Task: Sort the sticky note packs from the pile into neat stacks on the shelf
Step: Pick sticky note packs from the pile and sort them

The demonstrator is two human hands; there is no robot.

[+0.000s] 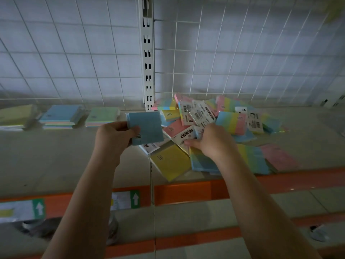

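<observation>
Two hands show: the left hand (113, 135) holds one blue pack (146, 126), and the right hand (211, 141) rests on the pile (214, 128) at about 2 o'clock. That pile holds well over a dozen packs; overlap hides an exact count. Three stacks stand along the shelf (65, 156) toward 10 o'clock: a yellow-topped stack (15, 116), a blue-topped stack (60, 115) and a green-topped stack (102, 115). Two arrow labels (134, 199) sit on the orange edge at 7 o'clock.

Retail shop aisle: slotted shelf upright (148, 53), wire grid backing (242, 53), orange shelf edge (183, 192) with price labels (125, 200), packaged sticky note packs (214, 124) piled on shelf (56, 156).
</observation>
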